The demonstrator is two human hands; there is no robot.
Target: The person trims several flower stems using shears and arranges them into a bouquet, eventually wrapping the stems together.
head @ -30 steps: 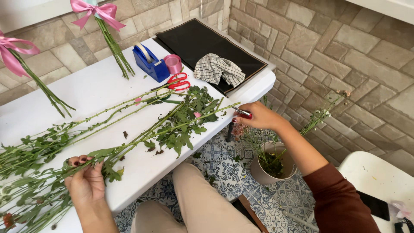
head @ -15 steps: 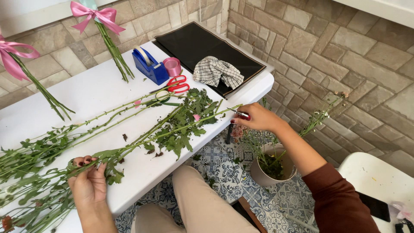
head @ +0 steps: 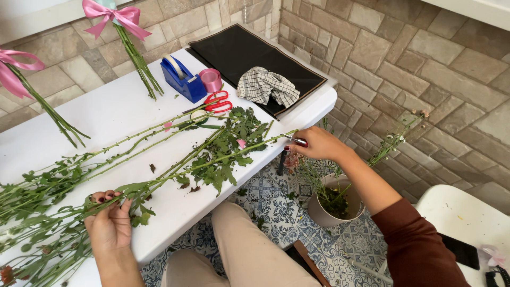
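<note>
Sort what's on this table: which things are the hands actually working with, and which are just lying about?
In use:
- long green stems, lying across the white table
- left hand, pinning the stems down
- right hand, at the stems' cut ends with a small tool

Lying about:
- red scissors
- blue tape dispenser
- pink ribbon roll
- checked cloth
- black tray
- ribbon-tied bunches

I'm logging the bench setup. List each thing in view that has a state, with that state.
Left hand: shut on stems, leafy end.
Right hand: shut on cutter, at the stem tips.
Stems: lying flat on the table, tips past the edge.
Scissors: lying closed, untouched.
Cloth: crumpled on the black mat.
Bucket: upright on the floor, trimmings inside.
</note>
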